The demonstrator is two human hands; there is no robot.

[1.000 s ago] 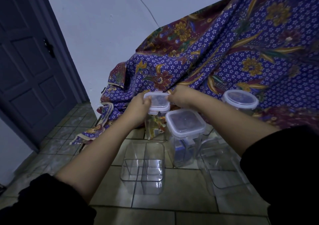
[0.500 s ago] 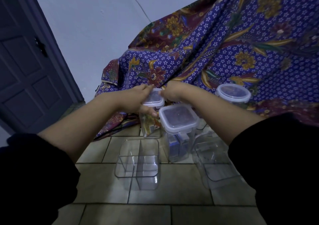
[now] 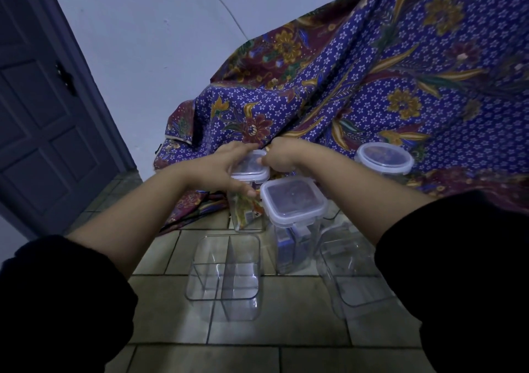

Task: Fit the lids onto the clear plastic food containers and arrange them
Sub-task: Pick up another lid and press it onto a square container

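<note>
Both hands work on the small far container (image 3: 246, 200), which stands on the tile floor (image 3: 286, 327) just in front of the patterned cloth (image 3: 372, 86). Left hand (image 3: 226, 169) is spread wide over the left side of its lid (image 3: 251, 166), thumb hooked down at the near edge. Right hand (image 3: 282, 156) is curled narrow, pinching the lid's far right corner. Lid sits on top, but I can't tell if the clips are latched yet.

Risks, as I judge them:
- Container is tall and light w/ only a packet inside, so uneven push from one hand could tip it toward the lidded container (image 3: 292, 215) right beside it.
- Pressing one corner first may leave the opposite side unseated, and the lid could pop.
- Dim light plus clear plastic make a bad seal hard to spot.

Round lidded tub (image 3: 385, 159) sits far right. Two open containers wait near: divided one (image 3: 226, 278) centre, plain one (image 3: 352, 269) right, no lids for them in view.
</note>
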